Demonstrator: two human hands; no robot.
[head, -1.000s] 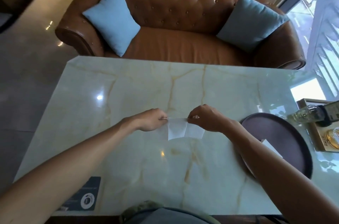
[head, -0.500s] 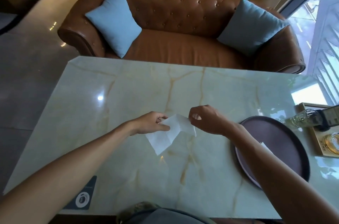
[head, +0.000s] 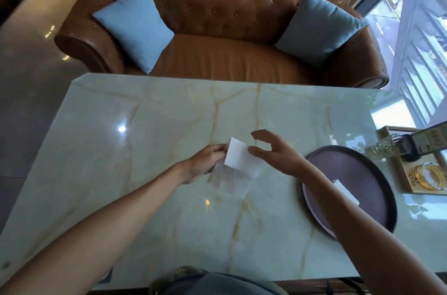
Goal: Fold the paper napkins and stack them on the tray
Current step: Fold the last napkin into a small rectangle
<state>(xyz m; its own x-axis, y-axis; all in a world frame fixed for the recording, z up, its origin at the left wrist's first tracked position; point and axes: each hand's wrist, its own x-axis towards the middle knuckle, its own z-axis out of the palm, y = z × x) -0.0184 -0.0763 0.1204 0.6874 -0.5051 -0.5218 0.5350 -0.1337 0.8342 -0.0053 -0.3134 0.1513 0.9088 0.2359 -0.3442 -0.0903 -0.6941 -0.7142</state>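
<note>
Left hand: the left hand point(head: 207, 160) is pinching the left edge of a white paper napkin point(head: 238, 158) between thumb and curled fingers, holding it just above the table.

Right hand: the right hand point(head: 278, 153) is hovering just to the right of the napkin with fingers spread and gently bent, grasping nothing; its thumb tip is sitting very close to the napkin's right edge, and I cannot tell whether it is touching.

Napkin: it is hanging tilted, upper corner pointing away from the person, with its pale reflection showing on the glossy top below it.

Tray: a round dark tray point(head: 377, 188) is lying to the right of the hands, near the table's right side, partly crossed by the right forearm.

Folded napkin: one white folded napkin point(head: 346, 190) is resting on the tray, peeking out beside the forearm.

Table: the pale marble table point(head: 150, 125) is stretching wide to the left and beyond the hands, its far edge running just in front of a brown leather sofa point(head: 217, 53).

Right edge: a wooden box point(head: 411, 173) with a glass bottle point(head: 387, 147) lying across it is sitting just past the tray, by the window.

Cushions: two blue cushions point(head: 135, 21) are leaning at the sofa's two ends.
</note>
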